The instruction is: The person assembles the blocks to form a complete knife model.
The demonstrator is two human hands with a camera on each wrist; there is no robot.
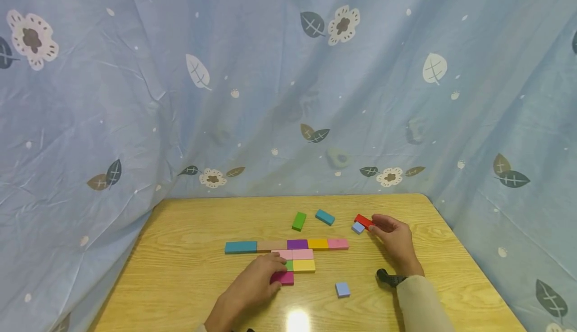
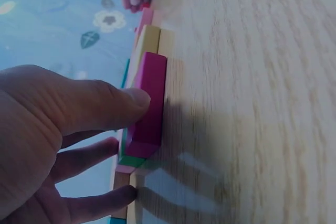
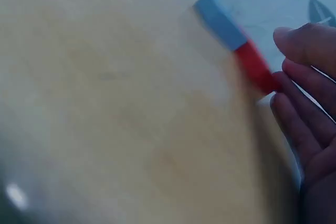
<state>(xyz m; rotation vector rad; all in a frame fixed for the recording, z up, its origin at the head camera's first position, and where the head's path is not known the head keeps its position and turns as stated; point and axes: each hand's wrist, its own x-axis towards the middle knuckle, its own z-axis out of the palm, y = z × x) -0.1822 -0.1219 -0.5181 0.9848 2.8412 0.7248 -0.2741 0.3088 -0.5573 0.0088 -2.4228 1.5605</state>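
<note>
My left hand (image 1: pixel 259 282) rests at the left end of stacked rows of flat blocks. In the left wrist view its thumb touches the magenta block (image 2: pixel 150 103), and the other fingers spread beside the green block (image 2: pixel 131 158) and tan block (image 1: pixel 272 245). At the back right, my right hand (image 1: pixel 395 239) is at the end of a red block (image 1: pixel 364 221), with a light blue block (image 1: pixel 358 227) in front of it. Fingertips meet the red block (image 3: pixel 257 69) in the right wrist view, while the thumb stands apart from it.
Teal (image 1: pixel 241 247), purple (image 1: pixel 297 244), orange (image 1: pixel 317 244) and pink (image 1: pixel 338 244) blocks continue the long row. Yellow (image 1: pixel 304 266) and pale pink (image 1: pixel 302 254) blocks lie below. Loose green (image 1: pixel 299 221), teal (image 1: pixel 325 217) and light blue (image 1: pixel 342 289) blocks lie around. A curtain (image 1: pixel 252 96) hangs behind.
</note>
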